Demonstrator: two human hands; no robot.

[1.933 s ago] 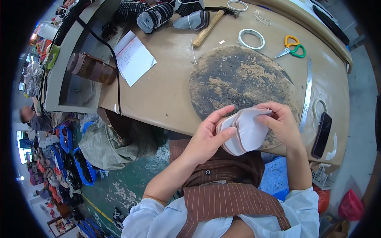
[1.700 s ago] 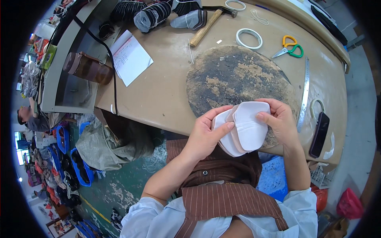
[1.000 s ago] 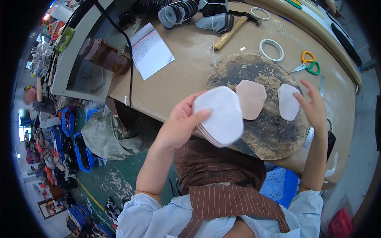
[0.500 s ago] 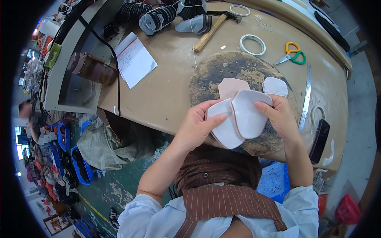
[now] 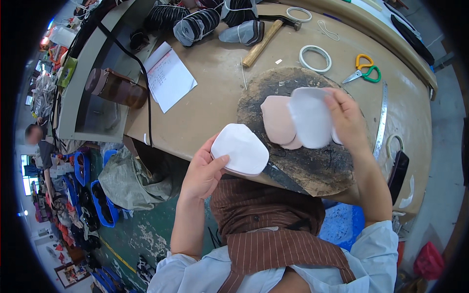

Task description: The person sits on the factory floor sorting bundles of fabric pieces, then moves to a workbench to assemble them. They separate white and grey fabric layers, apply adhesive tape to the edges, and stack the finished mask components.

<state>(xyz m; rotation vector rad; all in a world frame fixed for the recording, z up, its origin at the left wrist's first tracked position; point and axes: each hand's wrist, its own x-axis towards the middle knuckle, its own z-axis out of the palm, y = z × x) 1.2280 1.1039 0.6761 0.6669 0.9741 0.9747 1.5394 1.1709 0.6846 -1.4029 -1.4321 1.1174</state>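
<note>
My left hand (image 5: 202, 172) grips a small stack of white rounded pads (image 5: 240, 149), thumb on top, just off the near left of a round, worn board (image 5: 320, 173). Over that board my right hand (image 5: 348, 122) is closed on another white rounded pad (image 5: 309, 119), blurred by motion. Pinkish rounded pieces (image 5: 278, 119) lie on the board, partly covered by the right hand's pad. A sliver of another white piece shows beneath the right hand. A dark flat strip (image 5: 283, 179) lies at the board's near edge.
Beyond the board are a hammer (image 5: 264, 44), a tape roll (image 5: 315, 58) and scissors (image 5: 362, 68). A metal ruler (image 5: 381, 119) and a dark phone (image 5: 398, 176) lie to the right. Papers (image 5: 171, 80), a brown bottle (image 5: 117, 89) and bundled dark pieces (image 5: 196, 27) stand left and behind.
My hands have moved apart: the left carries its white stack leftward off the board, the right has moved its white pad up over the pinkish pieces.
</note>
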